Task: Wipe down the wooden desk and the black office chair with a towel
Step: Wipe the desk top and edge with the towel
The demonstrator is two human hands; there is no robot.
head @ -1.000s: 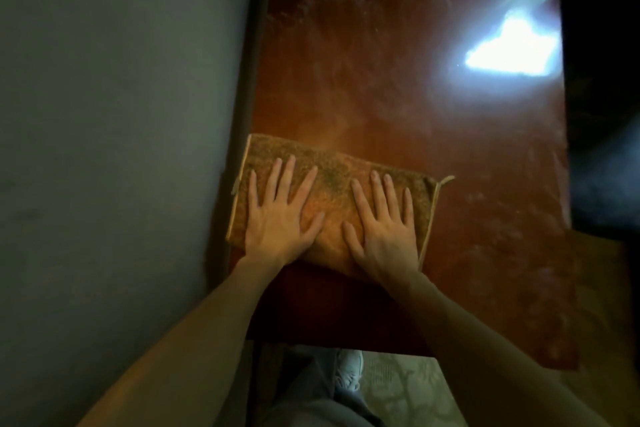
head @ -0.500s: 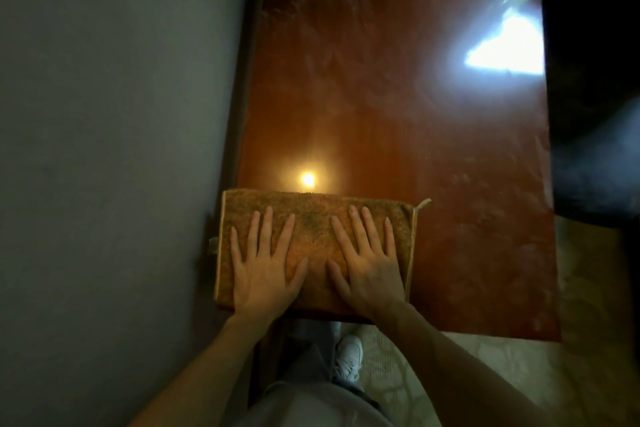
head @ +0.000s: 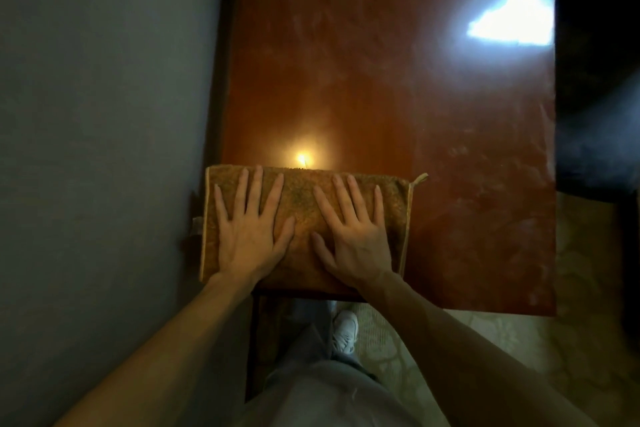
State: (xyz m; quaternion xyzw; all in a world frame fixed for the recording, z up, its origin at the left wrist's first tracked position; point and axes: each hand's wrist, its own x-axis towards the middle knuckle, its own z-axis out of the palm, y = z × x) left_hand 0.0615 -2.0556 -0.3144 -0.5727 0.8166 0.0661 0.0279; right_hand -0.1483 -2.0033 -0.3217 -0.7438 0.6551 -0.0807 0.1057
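Observation:
A folded tan towel (head: 304, 198) lies flat at the near left corner of the reddish wooden desk (head: 450, 184), its near edge level with the desk's front edge. My left hand (head: 247, 229) presses on the towel's left half with straight, spread fingers. My right hand (head: 353, 229) presses flat on its right half in the same way. A dark shape at the right edge, beyond the desk's side, looks like the black office chair (head: 595, 135); it is blurred and partly cut off.
A grey wall (head: 104, 149) runs close along the desk's left side. Bright light patches reflect on the desktop. Dusty smears show on the right part of the desk. Below the desk edge are pale patterned carpet (head: 519, 357), my grey trousers and a white shoe (head: 344, 329).
Both hands have drawn the towel toward me along the desk's left side, from mid-desk to the front edge. Over the last half second it has barely moved.

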